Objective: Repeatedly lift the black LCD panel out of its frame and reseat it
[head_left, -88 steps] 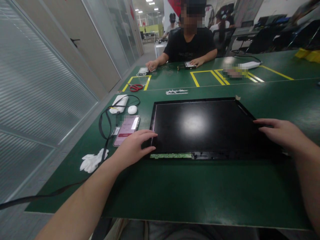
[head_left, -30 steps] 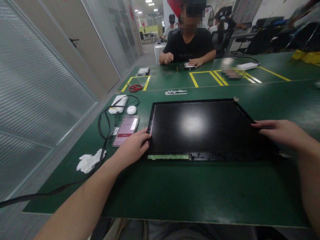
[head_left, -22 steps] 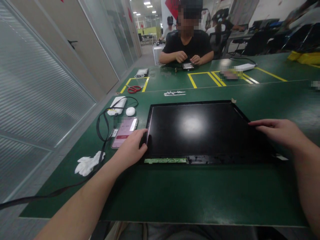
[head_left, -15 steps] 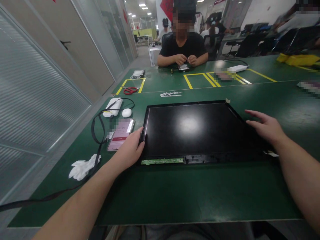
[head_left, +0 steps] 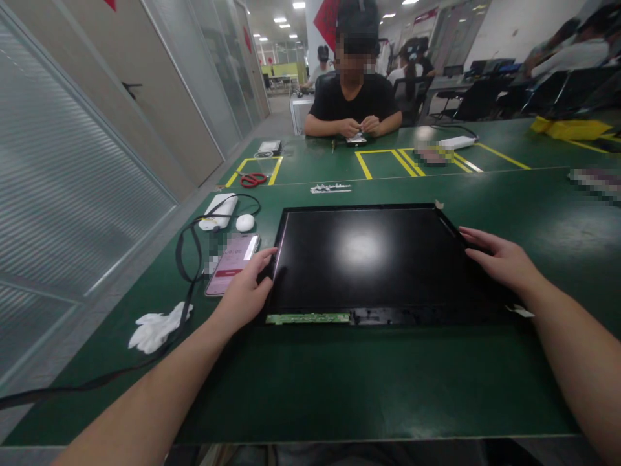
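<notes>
Green surfacing was noted on the table (head_left: 339,388), on which a flat black display panel (head_left: 320,272) was found lying face up between 2 bare hands. Along the panel's near edge, a green circuit strip (head_left: 308,318) was exposed toward the left, and a white tab (head_left: 521,311) was seen at the near right corner. Well to the left, a crumpled white glove (head_left: 154,331) was recorded, its right end crossed by a black cable (head_left: 87,386). At the panel's left rim, the left hand (head_left: 245,291) was positioned with thumb and fingers parted. At the right rim, the right hand (head_left: 502,262) was similarly placed, half open. Whether the rim was gripped by either hand or merely touched could not be determined. Beside the left hand, a phone (head_left: 233,265) with a pink screen was partly hidden. Behind it, a round white case (head_left: 245,223) and a white box-shaped device (head_left: 219,207) were located. Past the panel's far edge, thin white strips (head_left: 330,189) were laid, and red-handled scissors (head_left: 253,180) were observed farther left, near yellow tape (head_left: 275,171). Across the table, 1 small device (head_left: 356,140) was being handled by a seated co-worker (head_left: 352,103) in a black shirt. Farthest off, several people were seen among desks and chairs.
</notes>
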`<state>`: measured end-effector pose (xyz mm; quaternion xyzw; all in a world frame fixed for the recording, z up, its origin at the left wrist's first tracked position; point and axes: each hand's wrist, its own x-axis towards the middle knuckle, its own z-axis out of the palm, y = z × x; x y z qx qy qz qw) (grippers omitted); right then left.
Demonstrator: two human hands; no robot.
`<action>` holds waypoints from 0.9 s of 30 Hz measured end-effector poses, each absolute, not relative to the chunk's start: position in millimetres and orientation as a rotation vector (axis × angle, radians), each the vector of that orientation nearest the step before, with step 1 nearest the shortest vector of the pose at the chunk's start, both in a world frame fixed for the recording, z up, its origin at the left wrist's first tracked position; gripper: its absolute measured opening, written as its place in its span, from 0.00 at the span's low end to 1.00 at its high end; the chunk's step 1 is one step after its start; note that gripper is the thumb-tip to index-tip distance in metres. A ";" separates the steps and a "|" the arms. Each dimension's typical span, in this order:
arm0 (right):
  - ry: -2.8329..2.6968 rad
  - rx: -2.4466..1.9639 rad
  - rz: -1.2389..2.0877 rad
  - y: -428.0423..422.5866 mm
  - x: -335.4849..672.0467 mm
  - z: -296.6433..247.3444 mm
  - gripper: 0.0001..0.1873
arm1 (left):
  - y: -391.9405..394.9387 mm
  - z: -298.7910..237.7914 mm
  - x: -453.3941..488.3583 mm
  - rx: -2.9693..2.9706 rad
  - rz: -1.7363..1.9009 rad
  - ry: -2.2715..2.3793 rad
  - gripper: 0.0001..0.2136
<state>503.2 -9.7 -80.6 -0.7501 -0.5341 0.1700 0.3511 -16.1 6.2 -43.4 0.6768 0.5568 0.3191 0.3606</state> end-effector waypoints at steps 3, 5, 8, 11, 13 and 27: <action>-1.330 -1.941 0.467 -9.6 501.1 -80.7 0.33 | 4.6 -38.2 -7.8 1.314 1.049 1.296 0.26; -1.316 -1.929 0.477 -9.1 501.8 -82.6 0.33 | 2.7 -31.6 -1.4 1.086 1.121 1.309 0.23; -1.309 -1.900 0.512 -8.4 504.7 -85.3 0.33 | 0.5 -22.7 5.6 0.860 1.175 1.356 0.20; -1.293 -1.869 0.577 -7.8 507.8 -86.1 0.33 | 1.1 -19.7 7.7 0.748 1.182 1.379 0.19; -1.304 -1.841 0.613 -7.6 508.9 -85.1 0.33 | 2.5 -20.4 6.9 0.717 1.155 1.380 0.20; -1.327 -1.878 0.690 -8.5 506.6 -77.1 0.35 | 3.9 -18.0 0.0 0.786 0.963 1.310 0.19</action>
